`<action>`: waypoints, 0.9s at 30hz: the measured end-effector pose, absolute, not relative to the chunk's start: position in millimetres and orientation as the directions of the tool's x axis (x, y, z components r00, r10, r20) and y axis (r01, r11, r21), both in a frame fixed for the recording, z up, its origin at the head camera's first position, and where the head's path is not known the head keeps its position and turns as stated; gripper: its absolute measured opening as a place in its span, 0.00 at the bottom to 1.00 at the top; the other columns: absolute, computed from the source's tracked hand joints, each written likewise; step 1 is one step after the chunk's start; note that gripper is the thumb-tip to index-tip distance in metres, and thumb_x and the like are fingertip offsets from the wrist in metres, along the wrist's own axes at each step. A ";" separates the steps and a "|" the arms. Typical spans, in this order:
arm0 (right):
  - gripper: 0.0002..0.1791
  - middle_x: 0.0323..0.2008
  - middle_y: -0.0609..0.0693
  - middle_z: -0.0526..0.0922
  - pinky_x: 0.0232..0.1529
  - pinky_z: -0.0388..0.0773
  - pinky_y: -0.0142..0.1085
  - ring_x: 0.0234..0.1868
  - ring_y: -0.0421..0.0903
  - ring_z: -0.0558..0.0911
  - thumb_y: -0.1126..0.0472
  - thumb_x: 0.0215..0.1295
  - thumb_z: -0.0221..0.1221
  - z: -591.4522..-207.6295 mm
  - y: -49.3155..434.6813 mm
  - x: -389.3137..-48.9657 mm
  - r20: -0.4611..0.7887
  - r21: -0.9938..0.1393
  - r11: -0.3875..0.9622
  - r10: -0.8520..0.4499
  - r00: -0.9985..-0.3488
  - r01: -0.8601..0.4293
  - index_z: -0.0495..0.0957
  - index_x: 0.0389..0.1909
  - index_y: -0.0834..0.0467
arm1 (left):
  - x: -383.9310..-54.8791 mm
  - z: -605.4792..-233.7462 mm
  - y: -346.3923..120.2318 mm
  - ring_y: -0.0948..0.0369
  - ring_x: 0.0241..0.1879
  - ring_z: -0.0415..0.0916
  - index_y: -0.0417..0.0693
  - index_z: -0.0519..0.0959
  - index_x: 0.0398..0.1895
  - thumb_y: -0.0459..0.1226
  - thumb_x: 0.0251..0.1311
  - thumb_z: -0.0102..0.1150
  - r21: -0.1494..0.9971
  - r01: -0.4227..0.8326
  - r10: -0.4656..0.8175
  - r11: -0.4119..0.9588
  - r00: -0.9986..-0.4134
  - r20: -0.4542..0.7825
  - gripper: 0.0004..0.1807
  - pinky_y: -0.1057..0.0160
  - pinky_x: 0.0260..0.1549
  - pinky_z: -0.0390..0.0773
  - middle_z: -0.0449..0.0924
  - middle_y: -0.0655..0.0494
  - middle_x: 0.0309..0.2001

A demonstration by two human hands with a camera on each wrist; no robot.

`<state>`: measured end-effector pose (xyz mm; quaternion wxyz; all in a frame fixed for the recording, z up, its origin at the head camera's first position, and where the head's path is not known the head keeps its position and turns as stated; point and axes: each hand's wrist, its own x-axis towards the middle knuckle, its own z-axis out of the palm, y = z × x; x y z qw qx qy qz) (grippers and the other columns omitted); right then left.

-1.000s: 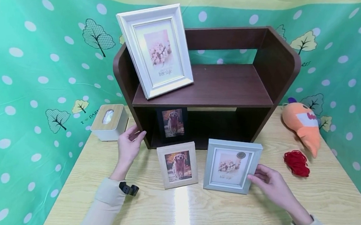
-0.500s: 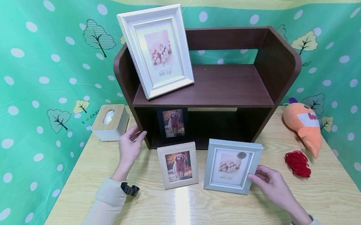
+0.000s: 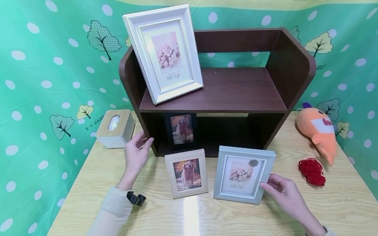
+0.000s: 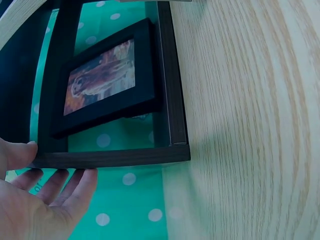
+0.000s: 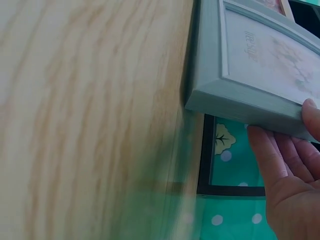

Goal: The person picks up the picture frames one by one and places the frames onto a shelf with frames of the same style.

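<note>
My left hand (image 3: 136, 153) is at the left side panel of the dark brown desktop bookshelf (image 3: 241, 88), thumb by its front edge and fingers along its outer face; in the left wrist view the hand (image 4: 47, 200) straddles that panel. With my right hand (image 3: 284, 196) I grip the right edge of a grey-blue picture frame (image 3: 218, 172), which stands on the table before the shelf. In the right wrist view the thumb (image 5: 311, 117) lies on its front and the fingers go behind. A beige dog-photo frame (image 3: 168, 175) stands between the hands.
A large white picture frame (image 3: 140, 55) leans on the upper shelf. A black photo frame (image 3: 168, 131) stands on the lower one. A tissue box (image 3: 110, 141) sits left of the shelf; an orange plush toy (image 3: 312, 124) and red yarn (image 3: 311, 171) lie to its right.
</note>
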<state>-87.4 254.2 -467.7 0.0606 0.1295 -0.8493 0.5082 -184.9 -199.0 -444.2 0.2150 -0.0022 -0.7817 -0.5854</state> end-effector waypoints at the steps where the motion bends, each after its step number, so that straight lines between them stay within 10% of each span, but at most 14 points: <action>1: 0.09 0.32 0.55 0.84 0.31 0.80 0.28 0.31 0.41 0.83 0.72 0.60 0.63 -467.8 254.1 -87.6 0.237 -0.844 0.455 -0.157 -0.959 -0.283 0.79 0.42 0.70 | -184.8 -443.7 -199.2 0.50 0.43 0.80 0.39 0.80 0.52 0.32 0.59 0.64 0.914 0.256 -0.245 0.315 -0.908 0.339 0.17 0.70 0.38 0.79 0.79 0.39 0.48; 12: 0.09 0.33 0.55 0.85 0.32 0.80 0.27 0.32 0.39 0.83 0.70 0.61 0.63 -464.9 254.4 -87.1 0.270 -0.798 0.516 -0.154 -0.950 -0.311 0.80 0.41 0.69 | -165.2 -412.1 -187.3 0.44 0.43 0.79 0.29 0.77 0.51 0.26 0.60 0.60 0.887 0.273 -0.223 0.373 -0.902 0.371 0.15 0.54 0.41 0.80 0.78 0.33 0.47; 27: 0.12 0.35 0.56 0.85 0.31 0.78 0.24 0.32 0.37 0.82 0.67 0.60 0.65 -443.9 264.4 -82.6 0.251 -0.754 0.599 -0.113 -0.961 -0.268 0.81 0.43 0.68 | -168.1 -413.7 -187.5 0.43 0.42 0.79 0.30 0.78 0.49 0.26 0.59 0.61 0.891 0.298 -0.214 0.343 -0.899 0.383 0.15 0.65 0.38 0.80 0.78 0.32 0.46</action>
